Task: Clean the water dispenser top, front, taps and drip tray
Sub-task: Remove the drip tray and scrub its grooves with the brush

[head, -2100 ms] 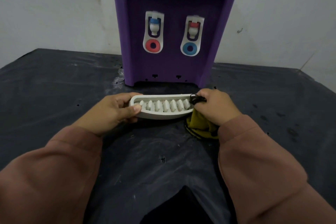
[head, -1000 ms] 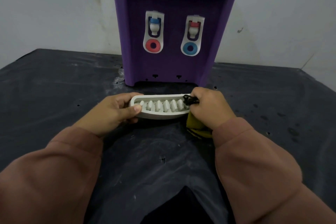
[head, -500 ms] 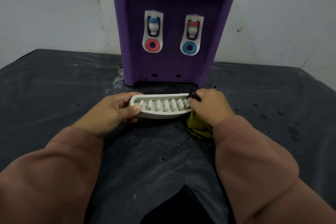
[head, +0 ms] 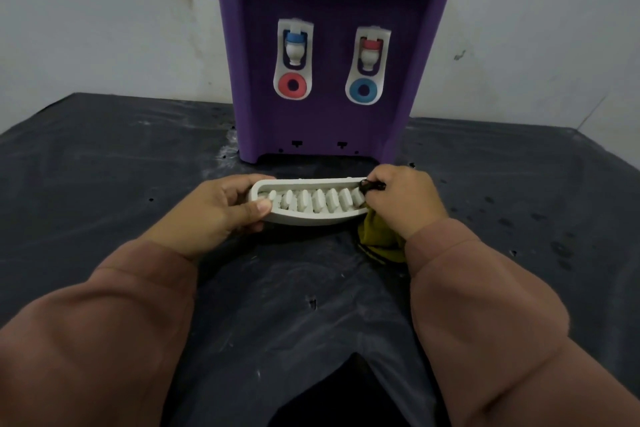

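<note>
Left of the drip tray (head: 311, 220), the desk (head: 97, 163) under its dark, white-scuffed sheet runs wide and bare to its left edge, which meets the pale wall (head: 104, 10). From the near left corner a brown left sleeve (head: 104, 340) reaches forward and inward to the tray. The left grip (head: 211, 215) is curled round the tray's left end: the thumb lies over the near rim and the fingers wrap the far rim, knuckles up.

The white tray lies crosswise between the two hands, its ribbed grille facing up and tipped a little toward the camera. Whether its underside touches the desk cannot be told. Just behind the tray stands the purple water dispenser (head: 322, 121), with a narrow strip of desk between them. The blue-capped tap (head: 294, 45) and the red-capped tap (head: 370, 52) sit high above the tray.

At the tray's right end the right grip (head: 405, 198) is curled tight, knuckles up, pinching a dark fold of the olive cloth (head: 379, 239) against the rim's corner. The rest of the cloth bunches under that hand, on the near side of the tray. The right sleeve (head: 502, 322) angles in from the near right corner. Right of the tray the desk lies open, speckled with dark spots, out to its right edge.
</note>
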A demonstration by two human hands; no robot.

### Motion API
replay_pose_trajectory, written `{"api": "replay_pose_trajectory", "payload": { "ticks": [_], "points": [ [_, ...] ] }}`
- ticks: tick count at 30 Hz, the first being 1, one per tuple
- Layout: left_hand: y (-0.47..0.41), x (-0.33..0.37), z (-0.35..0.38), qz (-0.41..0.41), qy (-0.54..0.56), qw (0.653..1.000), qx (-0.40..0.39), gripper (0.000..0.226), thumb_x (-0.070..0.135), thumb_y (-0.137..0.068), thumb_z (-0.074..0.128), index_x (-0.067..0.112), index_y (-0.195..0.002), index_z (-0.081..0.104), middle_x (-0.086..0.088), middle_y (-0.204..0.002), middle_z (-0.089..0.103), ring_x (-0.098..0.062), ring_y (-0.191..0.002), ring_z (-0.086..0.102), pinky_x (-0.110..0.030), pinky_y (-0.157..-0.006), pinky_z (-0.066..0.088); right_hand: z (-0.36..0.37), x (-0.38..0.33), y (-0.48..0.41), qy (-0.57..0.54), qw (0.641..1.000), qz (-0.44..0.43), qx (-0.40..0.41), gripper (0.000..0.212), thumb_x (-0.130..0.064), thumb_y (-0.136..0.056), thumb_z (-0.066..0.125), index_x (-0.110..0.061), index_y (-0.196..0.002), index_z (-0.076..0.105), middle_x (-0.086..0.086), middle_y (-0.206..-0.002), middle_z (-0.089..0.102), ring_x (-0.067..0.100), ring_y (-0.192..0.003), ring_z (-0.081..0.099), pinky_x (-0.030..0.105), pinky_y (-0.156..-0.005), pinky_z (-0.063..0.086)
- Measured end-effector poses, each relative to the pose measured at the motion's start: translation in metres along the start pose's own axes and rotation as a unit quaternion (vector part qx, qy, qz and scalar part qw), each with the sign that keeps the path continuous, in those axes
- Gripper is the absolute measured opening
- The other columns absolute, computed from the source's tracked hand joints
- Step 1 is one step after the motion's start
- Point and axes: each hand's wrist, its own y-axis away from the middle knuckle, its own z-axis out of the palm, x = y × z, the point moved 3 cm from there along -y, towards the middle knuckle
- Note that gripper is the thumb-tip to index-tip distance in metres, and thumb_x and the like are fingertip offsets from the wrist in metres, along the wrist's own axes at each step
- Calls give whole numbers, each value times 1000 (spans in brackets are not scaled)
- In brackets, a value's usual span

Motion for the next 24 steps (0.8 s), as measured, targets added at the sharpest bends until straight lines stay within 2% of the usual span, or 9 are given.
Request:
{"api": "replay_pose_trajectory", "payload": {
  "ticks": [3,7,9,12,16,18,20,21,24],
  "points": [
    [-1,-2,-1,0,-10,1000,-3,37,8,-84,59,13,-120,59,-2,-105,68,0,-78,64,-12,-64,50,-3,5,-2,-18,999,11,-26,16,-17,-82,58,-18,-94,69,4,-96,67,18,-88,56,25,-74,44],
    [-1,-4,-2,0,-13,1000,-26,44,19,-75,71,17,-118,62,-2,-110,69,-8,-92,64,-17,-71,53,3,4,1,4,1000,10,7,12,-21,-86,54,-19,-96,59,5,-90,63,23,-84,56,31,-70,45],
    [-1,-3,-3,-3,-10,1000,-18,46,20,-74,72,17,-119,61,-3,-110,69,-9,-90,64,-16,-70,52,4,3,1,6,1000,12,9,14,-22,-87,54,-17,-100,56,5,-87,60,22,-80,52,31,-69,45],
    [-1,-2,-2,-1,-18,1000,-9,41,18,-77,60,18,-118,61,-3,-108,69,-6,-80,63,-14,-65,51,-5,11,-3,-12,999,27,11,17,-19,-83,57,-18,-99,58,1,-85,54,20,-80,48,28,-68,40],
    [-1,-1,-2,-15,-7,1000,-7,32,10,-85,56,19,-116,61,-2,-106,67,-1,-71,64,-10,-58,47,-27,35,-6,-51,988,95,113,15,-18,-83,57,-16,-97,62,3,-88,56,22,-83,50,24,-70,35],
    [0,-2,-3,-14,1,1000,-10,32,23,-80,63,24,-113,62,-1,-104,68,-2,-71,64,-10,-57,47,-31,42,-8,-63,984,115,122,15,-21,-83,58,-13,-95,62,5,-90,57,25,-88,52,24,-70,34],
    [0,-3,-5,-23,-8,999,-21,50,49,-63,77,32,-108,65,1,-99,71,-6,-70,65,-12,-58,47,-31,41,-9,-77,984,120,105,14,-22,-83,58,-14,-93,63,4,-87,54,23,-84,50,25,-70,34],
    [0,-3,-6,-29,-18,999,-21,55,52,-57,79,35,-107,66,4,-99,72,-8,-71,65,-13,-58,48,-29,39,-8,-80,986,116,93,13,-21,-83,58,-14,-92,64,2,-85,54,20,-81,49,24,-69,35],
    [-1,-5,-6,-26,-15,1000,-8,36,27,-73,74,32,-107,64,9,-95,72,-9,-73,64,-14,-62,50,-18,32,-8,-42,993,95,50,9,-19,-82,58,-16,-87,64,2,-81,54,19,-77,47,24,-67,35]
  ]
}}
